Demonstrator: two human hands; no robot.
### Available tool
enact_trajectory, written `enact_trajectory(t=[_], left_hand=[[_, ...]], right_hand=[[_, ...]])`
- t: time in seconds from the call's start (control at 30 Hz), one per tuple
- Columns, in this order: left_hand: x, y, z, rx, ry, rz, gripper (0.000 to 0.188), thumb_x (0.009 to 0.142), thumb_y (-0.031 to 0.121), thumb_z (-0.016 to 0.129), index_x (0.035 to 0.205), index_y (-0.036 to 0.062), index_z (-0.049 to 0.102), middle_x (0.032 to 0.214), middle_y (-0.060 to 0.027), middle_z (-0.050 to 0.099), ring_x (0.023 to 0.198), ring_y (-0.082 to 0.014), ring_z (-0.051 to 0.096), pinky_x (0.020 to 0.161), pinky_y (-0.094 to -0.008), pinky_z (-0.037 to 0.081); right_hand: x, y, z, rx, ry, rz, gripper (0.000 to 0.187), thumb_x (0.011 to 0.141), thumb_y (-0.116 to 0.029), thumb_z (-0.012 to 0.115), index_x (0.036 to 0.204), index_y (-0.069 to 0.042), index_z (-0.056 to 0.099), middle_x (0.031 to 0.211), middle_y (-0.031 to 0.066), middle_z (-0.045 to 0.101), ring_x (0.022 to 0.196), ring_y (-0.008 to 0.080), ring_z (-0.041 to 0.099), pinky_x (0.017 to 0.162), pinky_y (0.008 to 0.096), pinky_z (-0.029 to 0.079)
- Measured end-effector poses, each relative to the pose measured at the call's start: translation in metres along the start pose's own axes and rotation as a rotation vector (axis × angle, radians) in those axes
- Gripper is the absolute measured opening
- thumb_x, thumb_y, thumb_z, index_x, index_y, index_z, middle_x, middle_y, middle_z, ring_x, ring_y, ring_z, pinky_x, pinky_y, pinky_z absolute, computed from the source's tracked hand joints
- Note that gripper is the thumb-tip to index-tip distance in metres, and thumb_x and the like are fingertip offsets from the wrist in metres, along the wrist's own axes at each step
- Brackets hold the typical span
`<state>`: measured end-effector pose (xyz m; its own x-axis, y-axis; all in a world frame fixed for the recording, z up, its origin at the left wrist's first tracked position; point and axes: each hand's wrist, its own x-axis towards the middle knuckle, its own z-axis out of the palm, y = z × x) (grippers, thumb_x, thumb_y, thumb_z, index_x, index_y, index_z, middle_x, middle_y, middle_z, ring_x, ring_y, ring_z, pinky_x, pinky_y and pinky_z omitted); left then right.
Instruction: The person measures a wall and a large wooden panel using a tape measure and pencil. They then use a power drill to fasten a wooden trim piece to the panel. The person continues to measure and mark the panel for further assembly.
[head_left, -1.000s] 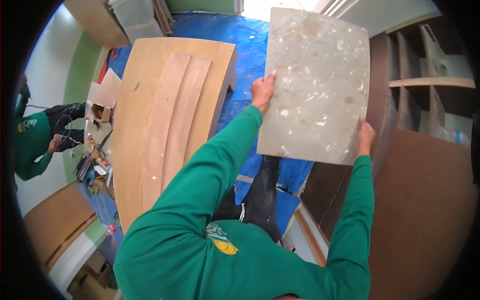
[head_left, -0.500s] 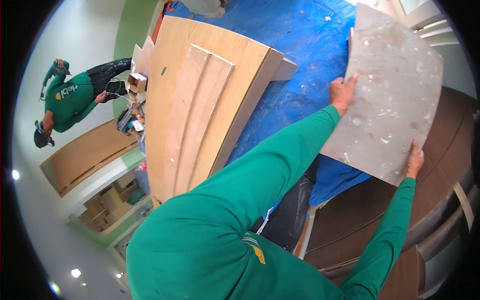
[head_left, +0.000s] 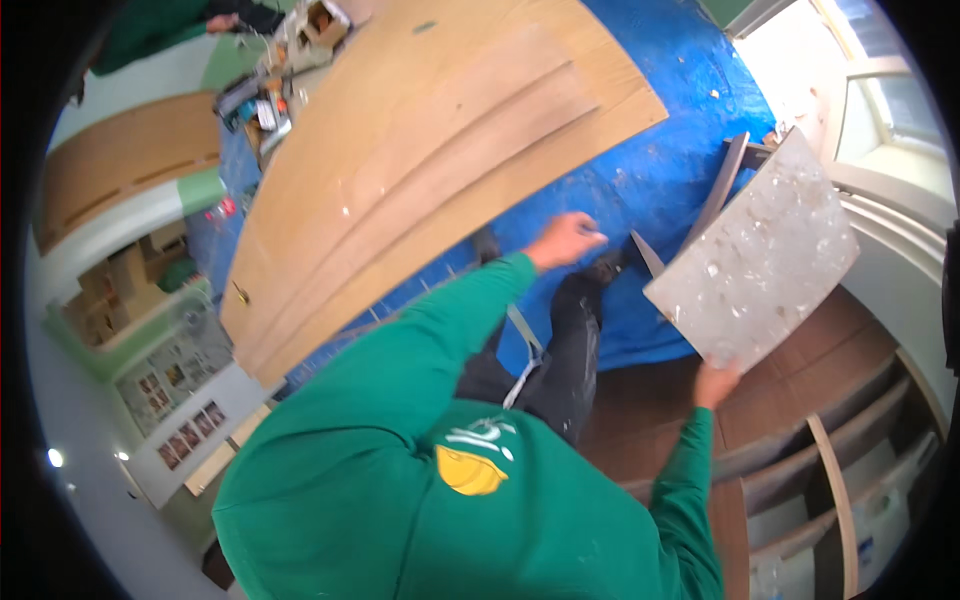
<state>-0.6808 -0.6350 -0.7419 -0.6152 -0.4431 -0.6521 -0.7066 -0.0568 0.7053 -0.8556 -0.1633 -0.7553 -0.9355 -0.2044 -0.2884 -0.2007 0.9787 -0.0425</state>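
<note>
A: In the head view, where is the grey panel (head_left: pixel 765 240) seen?
B: It is seen at the right of the frame, tilted, with pale spots on its face. Its lower edge is held by the right hand (head_left: pixel 716 383), so the panel is placed above this hand in the frame.
A: And how is the left hand (head_left: pixel 567 241) placed?
B: It is seen near the centre, apart from the panel, above the blue sheet (head_left: pixel 625 185). The fingers are bent, but whether something small is held cannot be told, because the hand is blurred.
A: What else is hard to make out?
B: Some fingers of the right hand are blurred. A brown board (head_left: pixel 715 195) is partly covered by the panel. At the upper left, a co-worker's green sleeve (head_left: pixel 145 35) is cut by the dark rim, and the shelf unit (head_left: pixel 835 480) at the lower right is also cut off.
</note>
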Motion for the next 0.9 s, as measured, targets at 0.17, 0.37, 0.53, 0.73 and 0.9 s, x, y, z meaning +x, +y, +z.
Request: enact_trajectory(t=[0.17,0.37,0.53,0.73,0.9], left_hand=[[-0.119,-0.092,-0.166,0.173,0.387,0.006,0.037,0.092,0.034,0.076,0.114,0.0043,0.075,0.095,-0.0173,0.078,0.088,-0.0308,0.075,0.079,-0.0421,0.058],[-0.211,-0.187,-0.293,0.288,0.480,-0.120,0.034,0.092,0.033,0.072,0.107,0.0022,0.076,0.102,-0.0227,0.077,0.098,-0.0416,0.074,0.086,-0.0521,0.057],[-0.260,-0.250,-0.334,0.318,0.482,-0.222,0.040,0.092,0.040,0.074,0.103,0.0017,0.076,0.102,-0.0254,0.076,0.101,-0.0443,0.072,0.090,-0.0523,0.056],[-0.345,-0.323,-0.304,0.160,0.471,-0.482,0.038,0.089,0.041,0.077,0.096,0.0029,0.079,0.102,-0.0216,0.078,0.101,-0.0412,0.074,0.091,-0.0492,0.058],[-0.375,-0.348,-0.256,-0.106,0.490,-0.617,0.040,0.088,0.042,0.079,0.084,0.0031,0.080,0.076,-0.0177,0.076,0.078,-0.0373,0.075,0.080,-0.0477,0.059]], right_hand=[[-0.166,-0.096,-0.006,0.269,-0.370,0.045,0.065,0.085,-0.034,0.089,0.133,0.002,0.064,0.123,0.0310,0.066,0.113,0.0473,0.066,0.099,0.0526,0.054],[-0.277,-0.152,-0.003,0.251,-0.688,0.008,0.055,0.092,-0.043,0.077,0.125,0.000,0.072,0.116,0.0277,0.075,0.114,0.0424,0.071,0.099,0.0477,0.055],[-0.217,-0.232,-0.054,0.156,-0.729,-0.142,0.048,0.096,-0.043,0.071,0.121,-0.001,0.077,0.114,0.0248,0.077,0.112,0.0385,0.073,0.097,0.0455,0.055],[-0.097,-0.381,-0.115,0.265,-0.420,-0.489,0.048,0.095,-0.040,0.073,0.115,0.004,0.076,0.104,0.0231,0.079,0.100,0.0346,0.077,0.090,0.0419,0.058],[-0.063,-0.534,-0.170,0.308,-0.439,-0.778,0.047,0.097,-0.037,0.070,0.121,0.003,0.075,0.106,0.0233,0.079,0.100,0.0344,0.077,0.090,0.0413,0.059]])
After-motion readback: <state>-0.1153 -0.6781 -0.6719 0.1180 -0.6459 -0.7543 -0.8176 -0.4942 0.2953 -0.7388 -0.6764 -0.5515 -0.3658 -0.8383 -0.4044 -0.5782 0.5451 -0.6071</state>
